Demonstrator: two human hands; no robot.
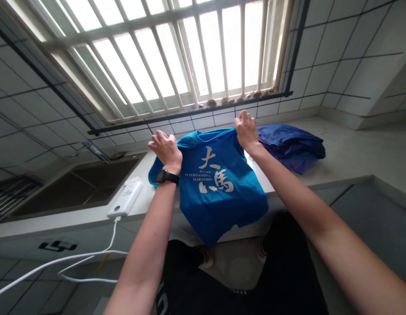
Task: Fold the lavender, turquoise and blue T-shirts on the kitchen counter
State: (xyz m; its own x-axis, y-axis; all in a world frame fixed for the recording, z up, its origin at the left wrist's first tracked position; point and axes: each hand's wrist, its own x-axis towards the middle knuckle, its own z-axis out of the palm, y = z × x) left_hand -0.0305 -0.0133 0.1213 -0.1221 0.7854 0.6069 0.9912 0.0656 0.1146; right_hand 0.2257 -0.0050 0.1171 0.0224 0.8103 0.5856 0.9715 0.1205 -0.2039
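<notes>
Black wristwatch (166, 176) with black strap on left wrist (167, 166); forearms (321, 218) bare; black legwear (288, 262) with white lettering, near left.

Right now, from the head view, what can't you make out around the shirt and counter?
In the head view:
Shirt: the part behind the left forearm, hidden by it.
Watch: display too dark to read.
Blue pile: garment count too shadowed to tell.
White cable: far end cut off by the left edge.

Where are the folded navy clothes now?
In the head view, the folded navy clothes lie on the counter right of the blue T-shirt, beside the right hand.
</notes>
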